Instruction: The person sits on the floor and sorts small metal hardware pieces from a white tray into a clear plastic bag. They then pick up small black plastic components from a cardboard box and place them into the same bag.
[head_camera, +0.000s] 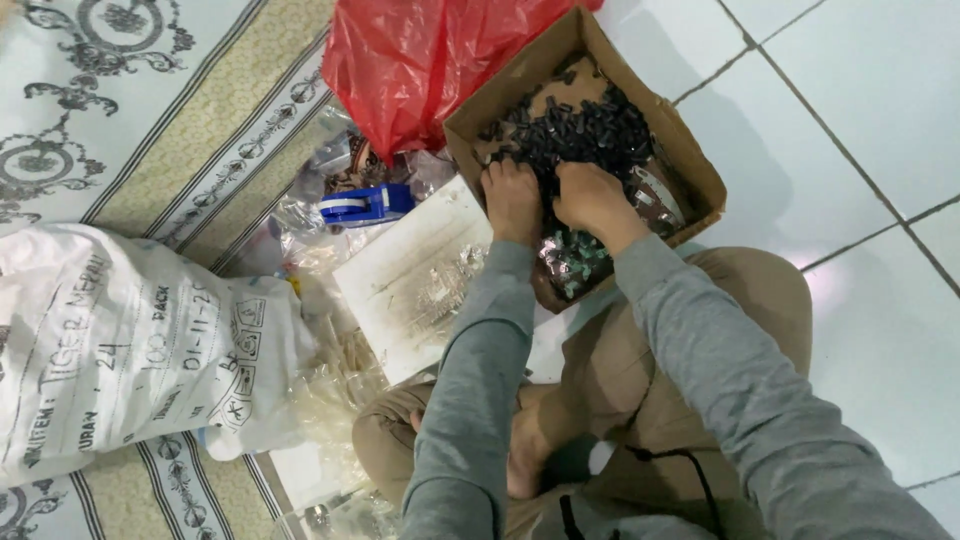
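Observation:
A brown cardboard box (690, 150) lies open on the floor in front of my crossed legs. It holds a heap of small black plastic parts (585, 130). Both hands reach into the box from its near side. My left hand (512, 200) rests knuckles up on the parts, fingers curled into the heap. My right hand (590, 198) sits close beside it, also dug into the black parts. What the fingers hold is hidden. A clear bag of dark parts (575, 265) lies under my wrists at the box's near edge.
A red plastic bag (420, 60) lies behind the box. A blue tape dispenser (365, 205) and a white board (415, 275) with clear bags sit to the left. A large white sack (120, 340) rests on a patterned mat (150, 120). White floor tiles (860, 200) lie to the right.

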